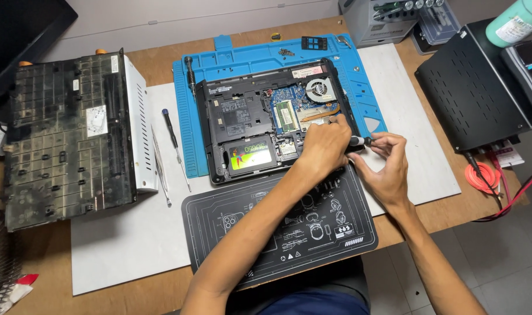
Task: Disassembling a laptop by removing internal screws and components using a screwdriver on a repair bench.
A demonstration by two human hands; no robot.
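Note:
An opened black laptop (242, 111) lies bottom-up on a blue repair mat (254, 58), its fan, copper heat pipe and memory module exposed. My left hand (324, 146) rests closed on the laptop's lower right corner, near the heat pipe. My right hand (385, 163) is just right of it and pinches the end of a small black-handled screwdriver (359, 140), which lies between both hands at the laptop's right edge. Whether the left fingers also grip the screwdriver is hidden.
A dusty removed panel with a white metal case (73, 134) sits at left. A screwdriver (174, 135) and tweezers (160, 163) lie on the white mat. A dark printed mat (231, 233) is in front. A black box (476, 87) and red cables (487, 181) are at right.

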